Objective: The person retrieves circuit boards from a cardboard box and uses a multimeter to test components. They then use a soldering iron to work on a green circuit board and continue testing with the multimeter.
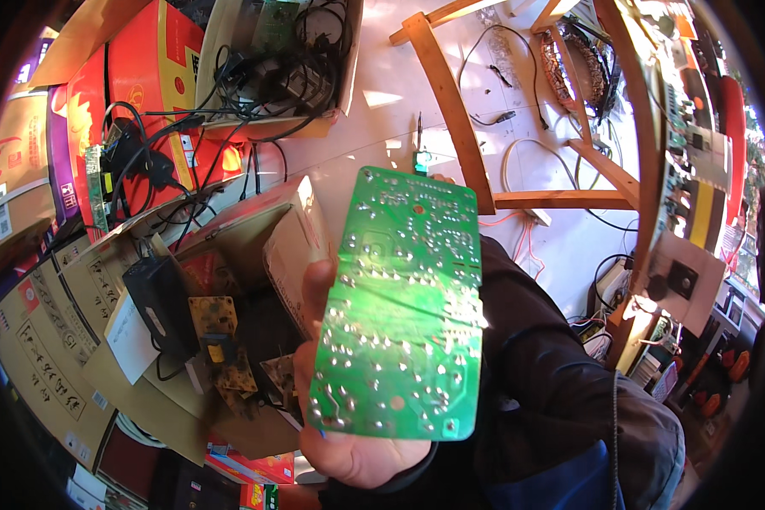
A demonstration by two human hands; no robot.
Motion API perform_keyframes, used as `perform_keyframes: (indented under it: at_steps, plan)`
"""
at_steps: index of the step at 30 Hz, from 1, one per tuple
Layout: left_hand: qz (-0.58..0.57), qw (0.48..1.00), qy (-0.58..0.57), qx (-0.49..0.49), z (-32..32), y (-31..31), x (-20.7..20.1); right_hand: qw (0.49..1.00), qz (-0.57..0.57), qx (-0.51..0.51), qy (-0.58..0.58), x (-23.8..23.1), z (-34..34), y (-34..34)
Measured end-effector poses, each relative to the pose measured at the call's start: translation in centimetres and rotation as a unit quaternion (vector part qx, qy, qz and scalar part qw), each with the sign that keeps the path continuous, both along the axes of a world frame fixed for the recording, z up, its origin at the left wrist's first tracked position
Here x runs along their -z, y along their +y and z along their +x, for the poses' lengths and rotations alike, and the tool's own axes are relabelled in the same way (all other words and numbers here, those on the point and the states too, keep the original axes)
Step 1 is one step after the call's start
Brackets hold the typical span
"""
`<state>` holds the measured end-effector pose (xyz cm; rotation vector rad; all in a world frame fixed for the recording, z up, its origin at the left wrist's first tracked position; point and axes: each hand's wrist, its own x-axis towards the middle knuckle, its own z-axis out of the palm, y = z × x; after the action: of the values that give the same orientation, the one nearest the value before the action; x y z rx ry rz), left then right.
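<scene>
A green circuit board (391, 331) is held up in front of me, its solder side with many shiny joints facing me. My left hand (361, 459) grips it along the lower left, with fingers bent around the left edge. Behind the board's top edge shows a small skin-coloured patch, perhaps a fingertip; the board hides the rest, so the state of my right hand cannot be made out. A thin dark rod with a green base (420, 144) stands out past the top edge. Dark clothing (561, 357) lies to the right of the board.
At left are an open cardboard box (293, 255), a black power adapter (157, 306) and a brown circuit board (215, 319). Behind sits a box of tangled black cables (272, 127) beside red cartons (149, 76). A wooden frame (455, 110) and loose cords occupy the right.
</scene>
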<state>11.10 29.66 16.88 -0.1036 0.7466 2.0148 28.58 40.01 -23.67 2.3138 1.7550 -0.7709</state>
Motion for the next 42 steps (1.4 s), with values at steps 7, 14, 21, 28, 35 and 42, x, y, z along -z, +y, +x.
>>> perform_keyframes:
  at_steps: [7,14,21,28,35,42]
  plan:
    - [-0.037,0.995,-0.092,0.001,-0.6,0.2,-1.5,0.991,0.086,-0.022,0.097,0.6,0.4,-0.3]
    - [0.050,0.981,-0.189,-0.002,0.1,-0.8,-2.8,0.933,0.099,0.114,0.327,-1.4,-0.6,-2.8]
    - [0.126,0.984,-0.106,-0.067,4.0,-8.9,-3.2,0.904,0.238,-0.049,0.352,-14.2,1.6,-8.1]
    - [0.181,0.980,0.084,-0.010,5.3,-13.4,-2.9,0.884,0.171,-0.047,0.434,-30.5,10.0,-18.3]
    - [0.149,0.967,0.205,0.028,8.9,-16.7,-7.9,0.818,0.196,-0.118,0.528,-41.7,19.6,-25.7]
    - [0.131,0.949,0.267,0.109,13.6,-14.8,-10.9,0.726,0.150,0.006,0.671,-47.1,25.1,-28.7]
